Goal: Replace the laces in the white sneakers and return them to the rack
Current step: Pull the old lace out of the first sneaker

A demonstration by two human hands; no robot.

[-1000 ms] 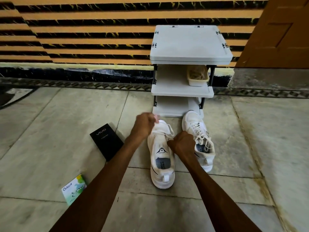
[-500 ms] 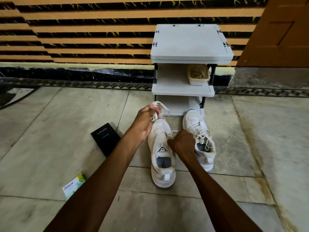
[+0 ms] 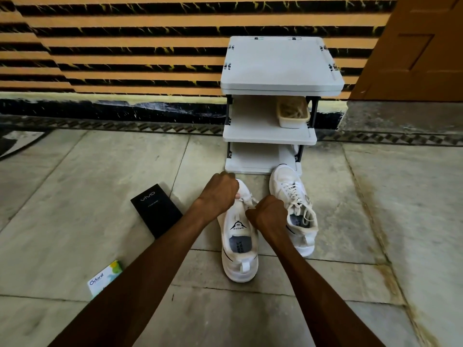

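Note:
Two white sneakers stand on the stone floor in front of a white three-shelf rack [image 3: 281, 81]. The left sneaker [image 3: 239, 249] points its toe at the rack, and both my hands work over its lace area. My left hand [image 3: 220, 194] is curled over the toe end and pinches a white lace [image 3: 246, 199]. My right hand [image 3: 269, 214] is a fist gripping the lace at the shoe's right side. The right sneaker [image 3: 293, 196] is laced, its loose ends lying over the opening.
A white tub [image 3: 293, 113] holding tan laces sits on the rack's middle shelf. A black box [image 3: 156, 210] lies on the floor to the left, a small Odonil packet [image 3: 105, 278] nearer me. A brown door [image 3: 421, 46] stands at the right.
My left hand, which had lifted the lace up toward the rack, has come back down onto the sneaker's toe end. My right hand has stayed at the shoe's right side.

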